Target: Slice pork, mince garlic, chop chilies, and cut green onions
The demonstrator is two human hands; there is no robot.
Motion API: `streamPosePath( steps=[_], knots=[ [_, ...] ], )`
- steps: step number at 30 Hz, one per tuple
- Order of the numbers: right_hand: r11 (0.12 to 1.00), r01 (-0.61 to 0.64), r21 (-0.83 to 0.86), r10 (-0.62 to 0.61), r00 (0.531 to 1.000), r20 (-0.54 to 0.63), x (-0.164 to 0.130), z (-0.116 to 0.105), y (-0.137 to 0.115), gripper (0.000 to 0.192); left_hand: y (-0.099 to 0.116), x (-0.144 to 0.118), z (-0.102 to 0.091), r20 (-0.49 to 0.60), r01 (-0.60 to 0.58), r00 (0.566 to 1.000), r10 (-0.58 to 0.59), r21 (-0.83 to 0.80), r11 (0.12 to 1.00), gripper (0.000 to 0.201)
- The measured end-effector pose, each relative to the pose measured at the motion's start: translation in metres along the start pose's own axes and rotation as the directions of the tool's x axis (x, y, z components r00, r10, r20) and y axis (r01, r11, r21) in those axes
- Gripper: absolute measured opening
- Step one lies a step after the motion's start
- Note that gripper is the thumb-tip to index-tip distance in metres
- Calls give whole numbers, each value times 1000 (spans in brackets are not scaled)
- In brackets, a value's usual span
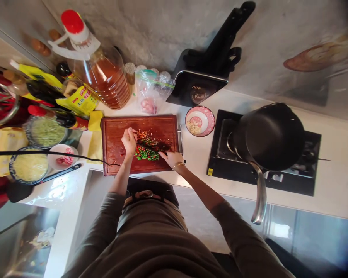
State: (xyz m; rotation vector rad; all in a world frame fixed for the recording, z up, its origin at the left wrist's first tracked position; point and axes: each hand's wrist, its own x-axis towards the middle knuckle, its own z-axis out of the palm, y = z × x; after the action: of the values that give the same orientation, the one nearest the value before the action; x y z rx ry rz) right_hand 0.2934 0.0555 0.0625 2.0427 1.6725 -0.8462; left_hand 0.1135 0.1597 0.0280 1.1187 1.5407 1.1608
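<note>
My right hand point(173, 159) grips a kitchen knife point(185, 162) by its handle; the end shows past my wrist, and the dark blade is hard to make out among the food. Under it, chopped green and red peppers point(146, 153) lie on a reddish-brown wooden cutting board point(113, 131). Finely chopped orange and pale bits point(145, 136) are spread just above the greens. At the pile's left edge, near the blade's tip, my left hand point(129, 141) is closed with fingers curled. What its fingers hold, if anything, is hidden.
Right of the board stand a pink-rimmed bowl point(208, 116) and a black pot point(274, 141) on the stove, its handle jutting forward. Behind are a knife block point(197, 87), a zip bag point(150, 92) and a large oil jug point(104, 77). Covered bowls point(46, 131) crowd the left.
</note>
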Motion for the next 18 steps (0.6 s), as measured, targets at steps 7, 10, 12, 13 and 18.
streamPosePath(
  steps=[7, 10, 12, 13, 18],
  knots=[
    [999, 32, 32, -33, 999, 3, -1, -38, -1, 78, 15, 14, 0, -36, -45, 998, 42, -95, 994, 43],
    [999, 21, 40, -23, 998, 54, 4, -49, -1, 80, 8, 21, 5, -7, -18, 1000, 18, -115, 993, 44],
    [999, 20, 31, -23, 996, 85, 7, -47, 1, 80, 1, 19, 6, -9, 18, 1000, -20, -154, 988, 44],
    [1000, 25, 19, -27, 996, 79, 9, -44, 2, 80, -2, 16, 6, -12, 36, 999, -39, -179, 983, 44],
    [997, 59, -56, -62, 997, -53, 15, -13, 11, 73, -9, 1, 7, -2, 79, 997, -81, -192, 978, 43]
  ],
)
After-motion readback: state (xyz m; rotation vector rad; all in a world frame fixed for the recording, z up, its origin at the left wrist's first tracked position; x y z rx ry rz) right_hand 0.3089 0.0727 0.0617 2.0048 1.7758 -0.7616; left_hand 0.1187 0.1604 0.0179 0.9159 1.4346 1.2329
